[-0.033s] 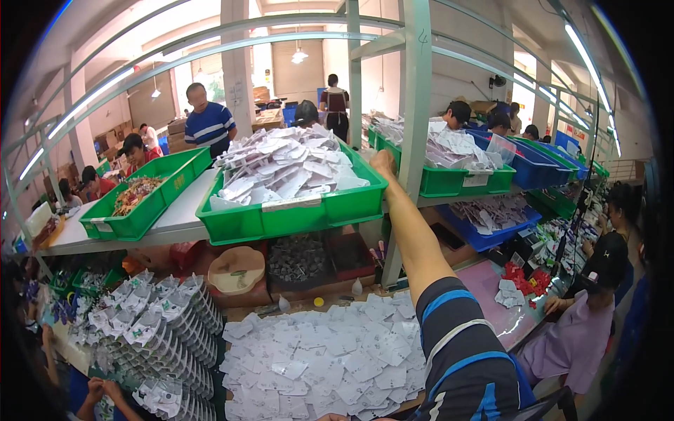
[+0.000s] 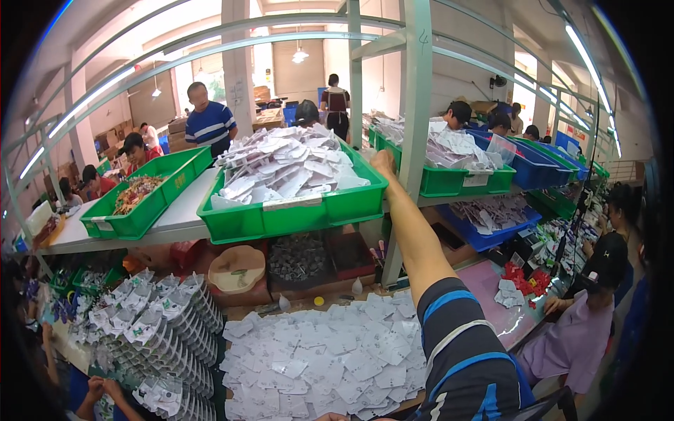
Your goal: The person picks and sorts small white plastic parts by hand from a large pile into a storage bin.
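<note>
R hand (image 2: pixel 381 163) is up at the right end of the big bin (image 2: pixel 295 216), btwn it & the post (image 2: pixel 414 119), arm stretched far over the work area. Fingers look curled, but can't tell if they grip the rim or smth behind it. L hand (image 2: pixel 331 417): just a sliver of skin at near edge, mid; can't tell if it holds anything.

Big bin = green, on shelf (image 2: pixel 181 209), heaped w/ flat white pcs (image 2: pixel 288 161). Left of it, small bin (image 2: pixel 168 184), also green, w/ brownish bits (image 2: pixel 135 195). Right of post, another green bin (image 2: pixel 446 184) w/ whitish pcs.

Under shelf, L to R: beige bowl (image 2: pixel 225 259), grey bits (image 2: pixel 298 259), red tray (image 2: pixel 349 254).

Near mid: loose pcs (image 2: pixel 323 358), white, spread thick & overlapping. Yellow cap (image 2: pixel 318 301) just beyond them. Near left: tall stacked frames (image 2: pixel 168 337), white. Far left of those = another person's hands (image 2: pixel 105 388), close together. Near right: co-worker (image 2: pixel 572 347), lilac top.
</note>
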{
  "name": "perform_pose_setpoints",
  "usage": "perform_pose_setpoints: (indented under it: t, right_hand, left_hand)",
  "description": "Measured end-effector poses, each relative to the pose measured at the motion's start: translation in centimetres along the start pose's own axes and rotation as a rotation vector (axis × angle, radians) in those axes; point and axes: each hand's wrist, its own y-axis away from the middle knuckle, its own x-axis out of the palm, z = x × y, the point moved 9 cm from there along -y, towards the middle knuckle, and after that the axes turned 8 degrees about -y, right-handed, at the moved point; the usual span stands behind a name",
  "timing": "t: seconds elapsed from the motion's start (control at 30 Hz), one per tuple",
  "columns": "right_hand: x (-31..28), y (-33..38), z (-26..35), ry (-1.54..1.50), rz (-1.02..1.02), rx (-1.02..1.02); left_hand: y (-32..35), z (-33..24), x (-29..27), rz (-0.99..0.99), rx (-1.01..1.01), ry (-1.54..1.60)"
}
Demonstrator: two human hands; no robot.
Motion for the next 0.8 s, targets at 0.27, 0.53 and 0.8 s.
perform_pose_setpoints:
  t: [0.27,0.53,0.8]
  right_hand:
    - [0.3,5.1,-0.2,-0.068,0.237,-0.184]
    - [-10.7,24.2,4.5,0.181,-0.05,-0.917]
    - [-9.4,50.8,0.6,-0.45,1.032,-0.24]
  left_hand:
    - [1.4,-0.6,0.2,-0.016,-0.117,-0.088]
    - [1.9,-3.5,1.9,-0.098,0.036,0.088]
    - [0.2,-7.1,-1.9,-0.373,0.33,0.063]
